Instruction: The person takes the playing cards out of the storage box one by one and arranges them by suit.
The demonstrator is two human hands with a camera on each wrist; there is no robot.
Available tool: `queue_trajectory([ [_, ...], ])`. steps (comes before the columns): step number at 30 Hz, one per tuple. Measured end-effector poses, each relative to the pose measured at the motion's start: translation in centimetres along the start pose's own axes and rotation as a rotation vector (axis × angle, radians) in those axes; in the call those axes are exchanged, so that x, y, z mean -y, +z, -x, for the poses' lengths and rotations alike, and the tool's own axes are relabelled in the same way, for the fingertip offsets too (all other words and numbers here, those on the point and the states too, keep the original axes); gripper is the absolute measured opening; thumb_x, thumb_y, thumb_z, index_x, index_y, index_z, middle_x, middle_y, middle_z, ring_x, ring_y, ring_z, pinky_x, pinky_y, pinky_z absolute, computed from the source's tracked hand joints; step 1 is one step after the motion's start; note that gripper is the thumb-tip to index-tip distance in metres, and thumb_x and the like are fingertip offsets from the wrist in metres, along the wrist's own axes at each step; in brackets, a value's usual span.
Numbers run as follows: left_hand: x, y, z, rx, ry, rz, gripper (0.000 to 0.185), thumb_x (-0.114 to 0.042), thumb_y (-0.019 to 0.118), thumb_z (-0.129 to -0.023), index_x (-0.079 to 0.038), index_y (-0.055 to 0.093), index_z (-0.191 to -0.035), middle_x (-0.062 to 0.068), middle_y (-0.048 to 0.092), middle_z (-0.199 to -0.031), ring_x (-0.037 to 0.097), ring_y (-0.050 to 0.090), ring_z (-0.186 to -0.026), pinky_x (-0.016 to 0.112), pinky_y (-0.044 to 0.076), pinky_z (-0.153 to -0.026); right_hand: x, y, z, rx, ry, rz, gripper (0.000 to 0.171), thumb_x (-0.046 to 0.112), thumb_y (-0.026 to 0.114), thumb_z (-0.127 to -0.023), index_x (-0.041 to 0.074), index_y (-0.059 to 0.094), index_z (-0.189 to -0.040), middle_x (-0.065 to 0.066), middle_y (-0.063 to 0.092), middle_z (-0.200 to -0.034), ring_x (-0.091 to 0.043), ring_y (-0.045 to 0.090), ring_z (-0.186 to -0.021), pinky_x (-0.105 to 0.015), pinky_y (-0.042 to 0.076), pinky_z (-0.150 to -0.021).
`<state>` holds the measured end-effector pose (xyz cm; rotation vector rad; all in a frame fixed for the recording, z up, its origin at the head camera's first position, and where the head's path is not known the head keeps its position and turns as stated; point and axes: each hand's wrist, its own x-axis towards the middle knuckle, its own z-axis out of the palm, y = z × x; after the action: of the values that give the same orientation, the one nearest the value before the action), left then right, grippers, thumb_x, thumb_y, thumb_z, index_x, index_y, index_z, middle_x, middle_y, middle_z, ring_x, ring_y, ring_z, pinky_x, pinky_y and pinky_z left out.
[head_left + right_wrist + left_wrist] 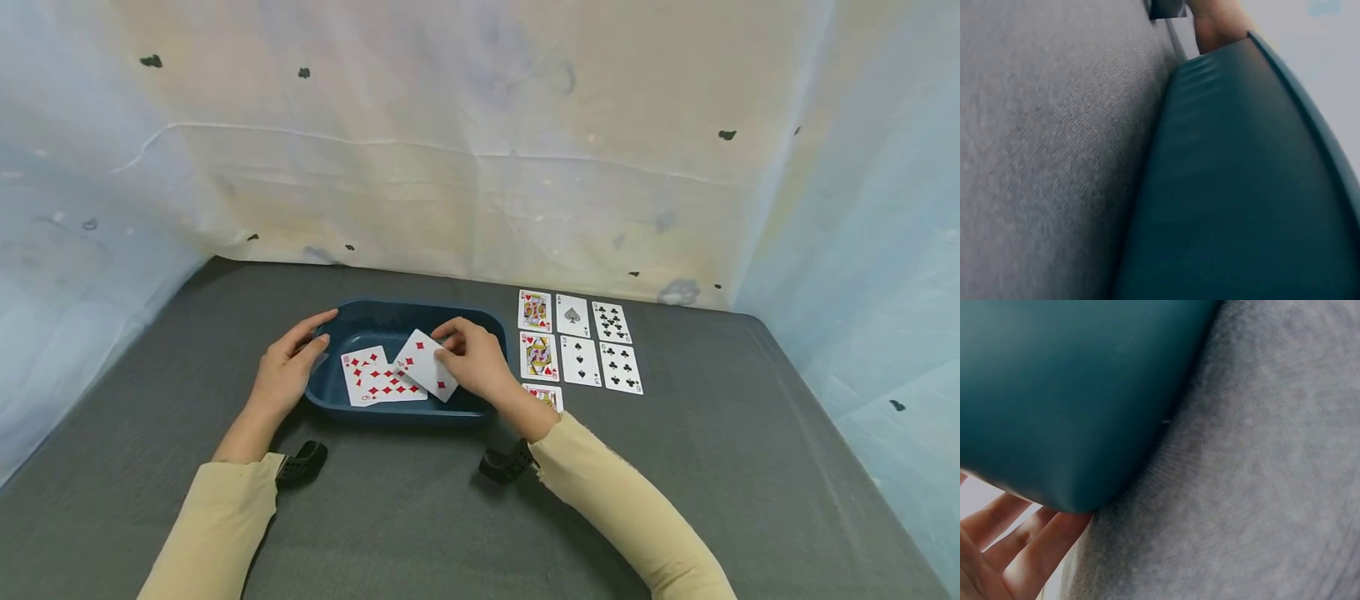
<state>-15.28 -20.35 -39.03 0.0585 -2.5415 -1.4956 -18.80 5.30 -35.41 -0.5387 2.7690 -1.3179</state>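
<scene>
A dark blue tray sits on the grey table. In it lies a ten of diamonds, face up. My right hand reaches over the tray's right side and pinches a lower diamonds card, which is tilted and overlaps the ten. My left hand rests against the tray's left rim with its fingers fairly straight. The left wrist view shows those fingers beside the tray's outer corner. The right wrist view shows mostly the tray's outer wall and a bit of skin above it.
Face-up cards lie in rows on the grey cloth right of the tray: king of hearts, ace of spades, clubs cards, queen of hearts. One more card is half hidden by my right wrist. Draped sheets wall the table.
</scene>
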Motion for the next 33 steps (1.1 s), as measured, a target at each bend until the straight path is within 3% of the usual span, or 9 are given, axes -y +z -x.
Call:
queue_trajectory([
  [4, 0.2, 0.1, 0.0, -0.008, 0.006, -0.022, 0.044, -0.032, 0.041, -0.103, -0.023, 0.042, -0.146, 0.023, 0.047, -0.137, 0.039, 0.048, -0.119, 0.055, 0.039, -0.094, -0.4, -0.5, 0.3, -0.093, -0.034, -0.113, 0.028, 0.004, 0.062, -0.090, 0.007, 0.057, -0.118, -0.012, 0.068, -0.090, -0.020, 0.064, -0.078, -0.027, 0.051, -0.070],
  [8, 0.3, 0.3, 0.0, -0.013, 0.010, -0.024, 0.044, -0.033, 0.040, -0.103, -0.022, 0.042, -0.146, 0.023, 0.046, -0.138, 0.040, 0.046, -0.121, 0.056, 0.038, -0.094, -0.9, -1.4, 0.6, -0.171, -0.065, -0.227, 0.025, 0.000, 0.059, -0.089, 0.004, 0.058, -0.113, -0.016, 0.067, -0.094, -0.023, 0.064, -0.078, -0.025, 0.050, -0.069],
  [14, 0.3, 0.3, -0.1, -0.009, 0.007, -0.012, 0.044, -0.033, 0.041, -0.103, -0.022, 0.042, -0.146, 0.024, 0.042, -0.144, 0.042, 0.040, -0.128, 0.060, 0.035, -0.097, -2.4, -3.0, 1.0, -0.231, -0.071, -0.360, 0.034, -0.008, 0.063, -0.084, -0.002, 0.061, -0.117, -0.020, 0.062, -0.111, -0.028, 0.063, -0.089, -0.018, 0.047, -0.071],
  [19, 0.4, 0.1, -0.1, -0.014, 0.006, -0.040, 0.044, -0.034, 0.040, -0.103, -0.024, 0.042, -0.146, 0.024, 0.047, -0.137, 0.039, 0.047, -0.116, 0.052, 0.038, -0.087, -4.3, -4.6, 1.2, -0.244, -0.063, -0.425, 0.047, -0.008, 0.065, -0.084, -0.001, 0.054, -0.129, -0.020, 0.055, -0.120, -0.025, 0.061, -0.094, -0.016, 0.049, -0.070],
  [26, 0.3, -0.1, -0.1, -0.017, 0.001, -0.054, 0.044, -0.035, 0.040, -0.103, -0.024, 0.041, -0.146, 0.021, 0.051, -0.126, 0.030, 0.046, -0.101, 0.038, 0.036, -0.077, -7.1, -7.2, 1.5, -0.316, -0.013, -0.366, 0.051, -0.003, 0.067, -0.085, 0.003, 0.051, -0.134, -0.017, 0.052, -0.121, -0.009, 0.057, -0.084, -0.015, 0.046, -0.068],
  [33, 0.1, 0.1, 0.0, -0.006, 0.005, -0.057, 0.045, -0.036, 0.038, -0.104, -0.024, 0.040, -0.147, 0.017, 0.049, -0.112, 0.028, 0.043, -0.093, 0.036, 0.032, -0.070, -10.4, -10.5, 1.7, -0.414, 0.068, -0.256, 0.050, 0.001, 0.066, -0.088, 0.003, 0.050, -0.135, -0.017, 0.051, -0.119, -0.001, 0.051, -0.076, -0.013, 0.042, -0.064],
])
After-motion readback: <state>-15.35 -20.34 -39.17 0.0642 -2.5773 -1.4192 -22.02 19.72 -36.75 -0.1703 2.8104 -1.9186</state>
